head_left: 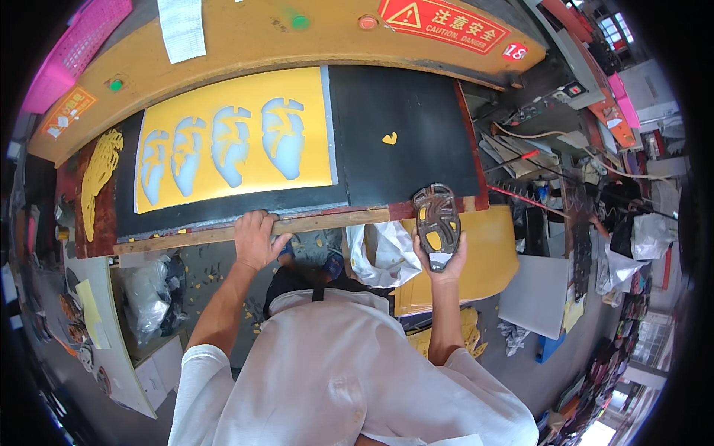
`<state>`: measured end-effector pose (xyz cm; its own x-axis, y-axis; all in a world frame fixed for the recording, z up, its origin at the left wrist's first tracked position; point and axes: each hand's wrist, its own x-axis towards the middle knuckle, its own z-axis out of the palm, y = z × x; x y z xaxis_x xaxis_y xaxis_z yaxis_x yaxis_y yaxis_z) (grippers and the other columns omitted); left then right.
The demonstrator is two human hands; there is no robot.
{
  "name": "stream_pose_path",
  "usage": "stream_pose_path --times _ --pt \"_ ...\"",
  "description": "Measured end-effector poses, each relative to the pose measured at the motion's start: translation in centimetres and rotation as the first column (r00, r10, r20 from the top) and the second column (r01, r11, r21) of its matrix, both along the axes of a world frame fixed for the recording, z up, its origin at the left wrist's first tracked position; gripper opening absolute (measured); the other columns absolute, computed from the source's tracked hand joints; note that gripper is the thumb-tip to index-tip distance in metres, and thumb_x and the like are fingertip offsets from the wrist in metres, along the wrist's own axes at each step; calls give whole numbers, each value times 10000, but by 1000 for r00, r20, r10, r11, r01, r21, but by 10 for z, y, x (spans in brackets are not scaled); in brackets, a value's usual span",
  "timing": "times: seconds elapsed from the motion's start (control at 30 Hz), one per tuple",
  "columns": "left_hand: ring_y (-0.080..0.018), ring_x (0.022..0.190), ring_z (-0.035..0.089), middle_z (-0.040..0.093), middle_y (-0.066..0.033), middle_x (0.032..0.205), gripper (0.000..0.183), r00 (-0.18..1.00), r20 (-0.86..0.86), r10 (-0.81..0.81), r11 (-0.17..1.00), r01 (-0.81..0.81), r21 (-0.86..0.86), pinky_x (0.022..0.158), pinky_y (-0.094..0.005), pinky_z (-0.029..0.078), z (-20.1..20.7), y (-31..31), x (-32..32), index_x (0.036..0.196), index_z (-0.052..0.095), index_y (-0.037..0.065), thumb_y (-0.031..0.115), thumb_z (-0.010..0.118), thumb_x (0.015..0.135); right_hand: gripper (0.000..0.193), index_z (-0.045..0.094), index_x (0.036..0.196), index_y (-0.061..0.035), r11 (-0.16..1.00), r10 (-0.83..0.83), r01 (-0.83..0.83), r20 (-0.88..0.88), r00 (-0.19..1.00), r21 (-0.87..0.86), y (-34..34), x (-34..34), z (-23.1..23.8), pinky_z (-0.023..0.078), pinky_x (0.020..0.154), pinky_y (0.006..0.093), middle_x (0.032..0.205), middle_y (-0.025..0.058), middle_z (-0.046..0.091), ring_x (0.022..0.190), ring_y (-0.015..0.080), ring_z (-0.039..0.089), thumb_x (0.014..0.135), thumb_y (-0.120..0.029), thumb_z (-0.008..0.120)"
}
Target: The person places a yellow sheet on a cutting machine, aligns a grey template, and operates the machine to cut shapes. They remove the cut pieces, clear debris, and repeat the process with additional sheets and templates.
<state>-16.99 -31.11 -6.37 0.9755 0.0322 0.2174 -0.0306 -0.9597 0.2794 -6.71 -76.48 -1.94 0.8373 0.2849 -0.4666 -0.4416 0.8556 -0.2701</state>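
My right hand (pixel 448 269) holds a dark metal cutting die (pixel 439 219), shaped like a shoe sole, at the front edge of the bench. Yellow shows through its openings. My left hand (pixel 255 239) rests on the wooden front edge (pixel 327 223), thumb spread, holding nothing. Beyond it a yellow sheet (pixel 316 141) lies on the black bench top (pixel 405 100), with several sole-shaped cut-outs in a row showing pale material beneath. A small yellow scrap (pixel 389 139) lies right of the sheet. Yellow cut pieces (pixel 100 182) are piled at the far left.
An orange machine beam (pixel 268 37) with buttons spans the far side of the bench. Below the front edge are a white plastic bag (pixel 383 256) and large yellow sheets (pixel 487 249). Yellow scraps litter the floor (pixel 212 271). A pink basket (pixel 74 56) stands at upper left.
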Motion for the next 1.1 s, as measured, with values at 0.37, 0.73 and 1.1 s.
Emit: stream_pose_path --times 0.37,0.73,1.1 --pt "-344 1113 573 632 -116 1154 530 1000 -2 -11 998 11 -54 949 -493 432 -3 2 -3 1186 706 116 528 781 861 593 748 1358 -156 -576 622 491 40 782 -653 61 188 -7 472 1148 467 1516 132 598 1378 399 543 815 -380 836" --pt "-327 1111 572 625 -107 1177 551 999 12 -45 994 46 -98 941 -478 430 -1 9 3 1176 702 105 505 822 818 315 742 1218 -33 -508 849 689 -168 500 -517 162 214 -37 522 1089 479 1348 218 671 1259 433 617 923 -72 640" --pt "-313 1058 580 644 -98 1143 483 997 15 -70 964 71 -258 919 -461 435 11 22 6 1139 739 86 433 840 819 207 768 1041 -36 -816 551 -25 -790 267 -578 52 96 17 586 955 480 1043 217 755 1070 398 735 874 -47 646"
